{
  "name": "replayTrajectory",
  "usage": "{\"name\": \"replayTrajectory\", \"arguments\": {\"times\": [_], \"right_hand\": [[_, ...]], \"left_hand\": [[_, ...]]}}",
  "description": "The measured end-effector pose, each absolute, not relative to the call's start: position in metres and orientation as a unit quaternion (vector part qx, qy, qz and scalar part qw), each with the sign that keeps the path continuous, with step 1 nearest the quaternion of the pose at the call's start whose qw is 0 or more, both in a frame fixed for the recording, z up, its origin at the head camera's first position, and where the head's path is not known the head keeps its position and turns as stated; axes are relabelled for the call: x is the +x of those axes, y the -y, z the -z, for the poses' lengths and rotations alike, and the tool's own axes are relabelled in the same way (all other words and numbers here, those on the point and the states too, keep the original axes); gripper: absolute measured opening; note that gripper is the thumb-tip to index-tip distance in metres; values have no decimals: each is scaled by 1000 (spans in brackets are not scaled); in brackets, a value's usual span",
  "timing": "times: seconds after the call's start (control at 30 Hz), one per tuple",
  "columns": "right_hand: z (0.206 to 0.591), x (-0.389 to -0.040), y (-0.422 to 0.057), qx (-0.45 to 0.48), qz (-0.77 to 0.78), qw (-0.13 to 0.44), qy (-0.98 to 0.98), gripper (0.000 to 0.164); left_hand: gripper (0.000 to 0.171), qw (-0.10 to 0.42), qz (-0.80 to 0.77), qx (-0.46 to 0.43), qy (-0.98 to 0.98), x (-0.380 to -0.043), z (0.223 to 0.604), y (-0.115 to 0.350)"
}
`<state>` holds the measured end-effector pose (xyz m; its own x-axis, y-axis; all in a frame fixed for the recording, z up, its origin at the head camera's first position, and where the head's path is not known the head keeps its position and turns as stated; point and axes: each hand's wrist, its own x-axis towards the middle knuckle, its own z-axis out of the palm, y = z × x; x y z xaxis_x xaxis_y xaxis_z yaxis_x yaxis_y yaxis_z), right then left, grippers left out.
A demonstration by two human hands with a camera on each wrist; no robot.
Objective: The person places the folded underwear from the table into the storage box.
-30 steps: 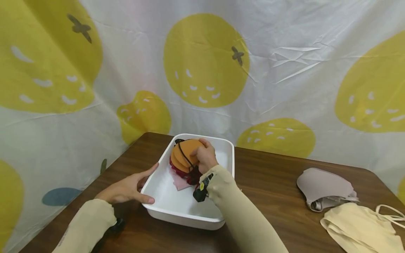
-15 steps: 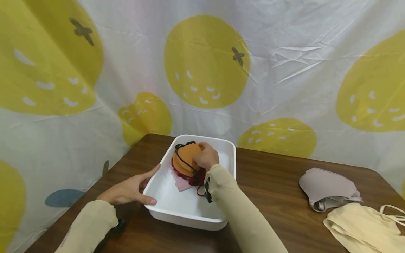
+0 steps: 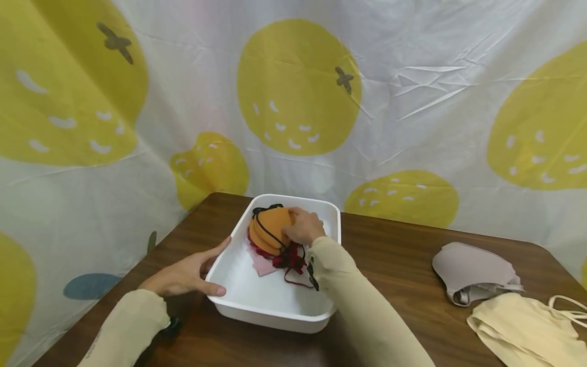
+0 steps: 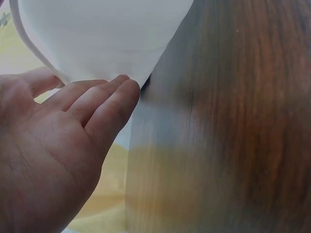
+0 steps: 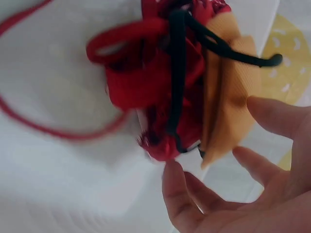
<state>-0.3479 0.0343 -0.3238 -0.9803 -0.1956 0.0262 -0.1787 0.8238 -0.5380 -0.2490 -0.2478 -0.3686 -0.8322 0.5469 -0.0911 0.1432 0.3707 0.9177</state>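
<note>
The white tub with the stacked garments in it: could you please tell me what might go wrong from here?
The red strap trails loose across the white tub floor beside the sleeve, so it might snag as the right hand moves. In the right wrist view the fingers look spread beside the orange garment, so the stack may slump. The left hand only rests on the rim, so the tub could slide.

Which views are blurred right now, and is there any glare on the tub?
Head view: sharp, even light, no glare on the tub. Left wrist: left hand fairly sharp, table smeared and hazy. Right wrist: red straps soft, tub floor washed out white, right hand slightly blurred.
</note>
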Motion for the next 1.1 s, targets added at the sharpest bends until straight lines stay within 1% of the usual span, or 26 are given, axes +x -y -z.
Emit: {"name": "replayTrajectory", "arguments": {"times": [0.13, 0.23, 0.47, 0.7, 0.83, 1.0, 1.1], "right_hand": [[313, -347, -44, -106, 301, 48, -946, 60], [304, -346, -51, -100, 337, 61, -934, 57], [286, -341, -64, -102, 367, 68, -922, 54], [272, -327, -78, -158, 337, 95, -923, 49], [264, -317, -90, -211, 283, 75, -933, 43], [263, -301, -107, -240, 238, 17, -941, 35], [267, -290, -118, -257, 235, -33, -937, 31]], "left_hand": [[123, 194, -511, 221, -808, -249, 370, 248], [123, 196, -517, 229, -801, -250, 370, 248], [124, 194, -520, 223, -802, -251, 367, 248], [124, 197, -515, 219, -805, -249, 367, 247], [123, 185, -503, 228, -813, -249, 365, 249], [123, 191, -520, 241, -796, -250, 368, 249], [122, 190, -524, 250, -792, -249, 371, 250]]}}
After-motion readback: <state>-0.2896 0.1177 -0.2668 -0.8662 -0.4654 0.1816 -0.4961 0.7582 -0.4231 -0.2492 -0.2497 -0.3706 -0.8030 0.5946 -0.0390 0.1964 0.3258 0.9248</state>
